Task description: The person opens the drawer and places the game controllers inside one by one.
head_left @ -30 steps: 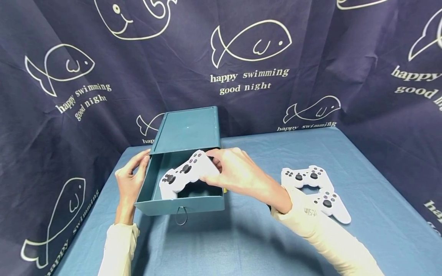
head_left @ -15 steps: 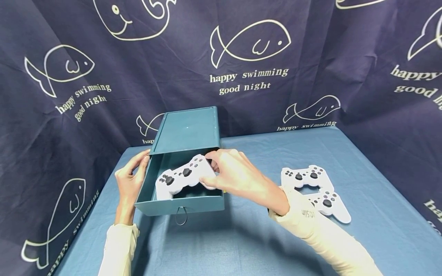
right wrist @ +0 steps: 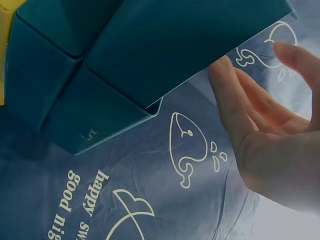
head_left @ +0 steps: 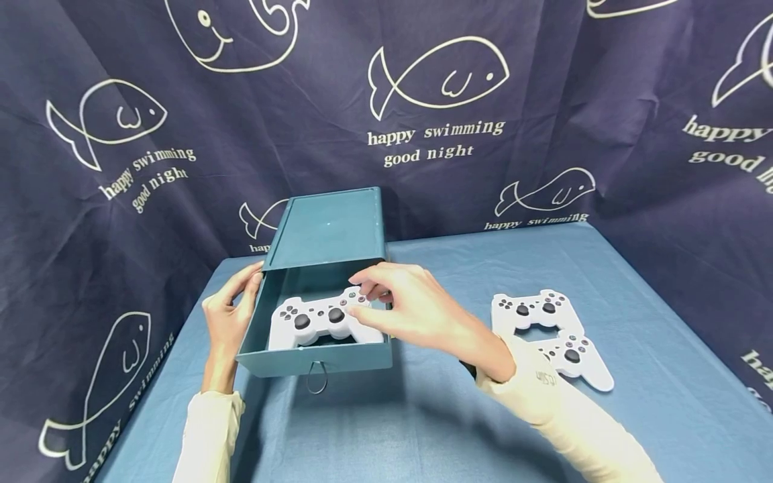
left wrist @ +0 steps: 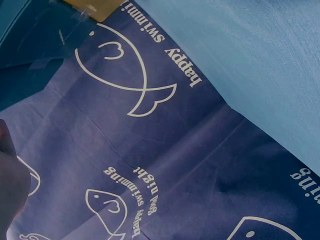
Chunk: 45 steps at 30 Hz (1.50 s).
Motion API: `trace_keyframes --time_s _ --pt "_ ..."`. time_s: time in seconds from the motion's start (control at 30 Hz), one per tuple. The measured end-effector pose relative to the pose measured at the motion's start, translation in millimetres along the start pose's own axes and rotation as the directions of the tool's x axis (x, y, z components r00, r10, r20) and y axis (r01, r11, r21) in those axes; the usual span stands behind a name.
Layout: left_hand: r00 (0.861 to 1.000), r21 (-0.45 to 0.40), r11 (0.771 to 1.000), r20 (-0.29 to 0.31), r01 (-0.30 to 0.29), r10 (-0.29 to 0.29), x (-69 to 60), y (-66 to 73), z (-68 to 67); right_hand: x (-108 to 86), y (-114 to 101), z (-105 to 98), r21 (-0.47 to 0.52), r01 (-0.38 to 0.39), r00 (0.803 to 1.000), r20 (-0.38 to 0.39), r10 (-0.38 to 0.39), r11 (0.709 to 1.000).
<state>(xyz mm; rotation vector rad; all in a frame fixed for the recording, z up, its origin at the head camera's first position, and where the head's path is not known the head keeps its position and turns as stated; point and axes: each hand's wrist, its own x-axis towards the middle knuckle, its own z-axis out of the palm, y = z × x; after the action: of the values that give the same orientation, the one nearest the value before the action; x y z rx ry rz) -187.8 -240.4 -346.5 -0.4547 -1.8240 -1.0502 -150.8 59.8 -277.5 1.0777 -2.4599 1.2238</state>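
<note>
A white game controller (head_left: 320,315) lies face up inside the pulled-out teal drawer (head_left: 314,362) in the head view. My right hand (head_left: 410,302) hovers at the controller's right end, over the drawer's right wall, with thumb and fingers apart. In the right wrist view, that hand (right wrist: 270,125) shows a gap between thumb and fingers at the drawer's edge. My left hand (head_left: 232,308) touches the left side where drawer and teal cabinet (head_left: 329,225) meet. Only a dark bit of the left hand (left wrist: 12,185) shows in its wrist view.
Two more white controllers, a rear one (head_left: 537,305) and a front one (head_left: 582,362), lie on the blue tablecloth (head_left: 362,429) at right, partly overlapping. A wire ring pull (head_left: 317,379) hangs from the drawer front. A fish-print curtain (head_left: 441,188) stands behind the table.
The controller has gone from tilted to flat in the drawer, its right end lowered. My right hand has loosened from it. The left hand has stayed in place.
</note>
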Motion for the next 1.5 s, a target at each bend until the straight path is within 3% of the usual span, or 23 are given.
trace_keyframes --time_s 0.13,0.23,0.43,0.6,0.8,0.93,1.03,1.17,1.33,1.5 --pt "1.000 -0.001 1.000 -0.003 0.000 0.000 0.7 0.6 0.5 -8.7 -0.7 2.0 0.133 0.067 0.997 -0.052 -0.060 0.989" --pt "1.000 0.000 1.000 -0.003 0.004 -0.004 1.0 1.4 0.7 -15.7 -2.0 6.5 0.224 0.170 0.982 -0.114 -0.147 0.960" --pt "1.000 0.001 1.000 -0.003 0.000 0.000 1.4 2.2 0.4 -26.8 -7.5 20.2 0.286 0.418 0.903 -0.235 -0.360 0.862" --pt "1.000 0.005 1.000 -0.005 -0.003 0.003 1.5 1.6 0.2 -33.8 -12.4 32.6 0.301 0.494 0.869 -0.207 -0.450 0.816" --pt "1.000 0.021 1.000 -0.004 0.002 -0.002 1.1 -4.9 0.5 -43.5 -8.4 47.9 0.357 0.473 0.875 -0.083 -0.477 0.806" --pt "1.000 0.025 1.000 -0.005 0.007 -0.007 -1.1 -15.8 0.9 -47.3 -2.9 59.2 0.348 0.457 0.879 -0.032 -0.476 0.819" --pt "1.000 0.024 1.000 -0.005 0.009 -0.009 -2.6 -23.8 1.1 -49.0 0.6 67.0 0.354 0.425 0.892 -0.007 -0.452 0.833" --pt "1.000 0.024 1.000 0.000 0.012 -0.012 -3.2 -27.7 1.1 -50.2 5.1 76.6 0.333 0.410 0.902 -0.010 -0.432 0.849" --pt "1.000 0.026 1.000 0.003 0.016 -0.016 -3.9 -28.9 0.9 -51.4 8.7 87.3 0.274 0.437 0.896 -0.054 -0.440 0.857" --pt "1.000 0.026 1.000 -0.001 0.015 -0.015 -3.3 -21.7 0.7 -52.6 11.0 96.5 0.241 0.423 0.905 -0.075 -0.418 0.873"
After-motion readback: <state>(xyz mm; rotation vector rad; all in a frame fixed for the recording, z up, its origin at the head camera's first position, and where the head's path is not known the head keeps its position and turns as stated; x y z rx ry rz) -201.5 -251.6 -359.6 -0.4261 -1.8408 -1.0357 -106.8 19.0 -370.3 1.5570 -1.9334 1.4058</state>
